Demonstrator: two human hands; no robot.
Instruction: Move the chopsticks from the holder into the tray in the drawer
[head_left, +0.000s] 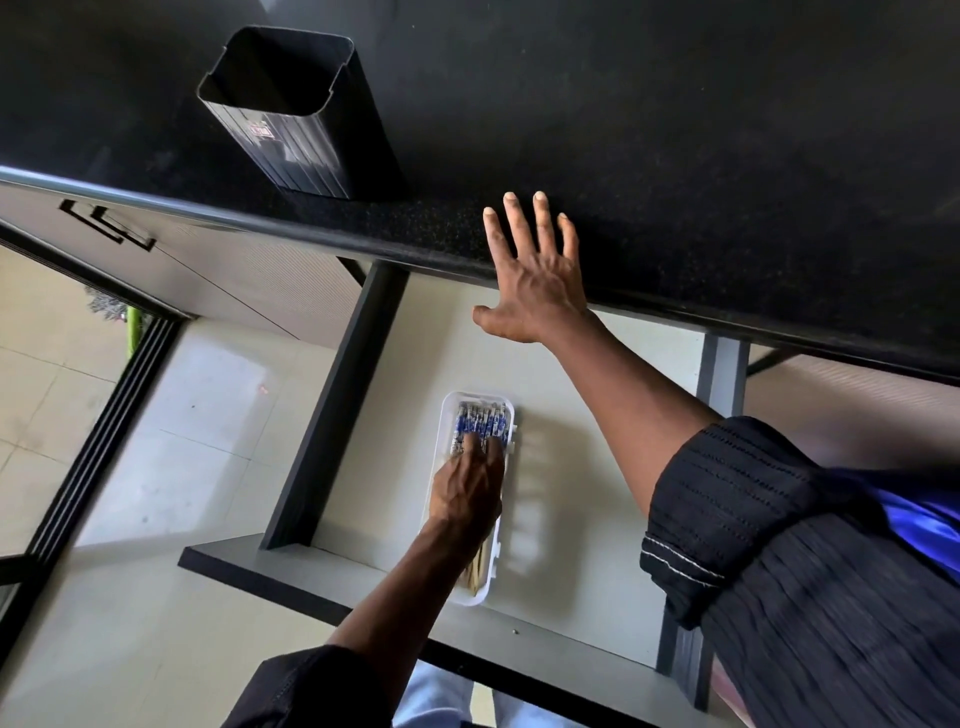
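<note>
The black ribbed chopstick holder (291, 111) stands upright on the black countertop (675, 156) at the upper left, and its inside looks empty. Below the counter edge a drawer (576, 561) is pulled out. A white plastic tray (445, 415) lies in it. Several chopsticks (480, 422) with blue-and-white patterned ends lie side by side in the tray. My left hand (467, 496) rests flat on them, fingertips on the patterned part, hiding their middle. My right hand (535, 280) is spread palm down over the counter's front edge, holding nothing.
The drawer has dark side rails (332, 415) and a dark front panel (291, 582). A cabinet door with a black handle (106, 226) sits at the left. Pale tiled floor (62, 395) and a sliding-door track lie beyond it.
</note>
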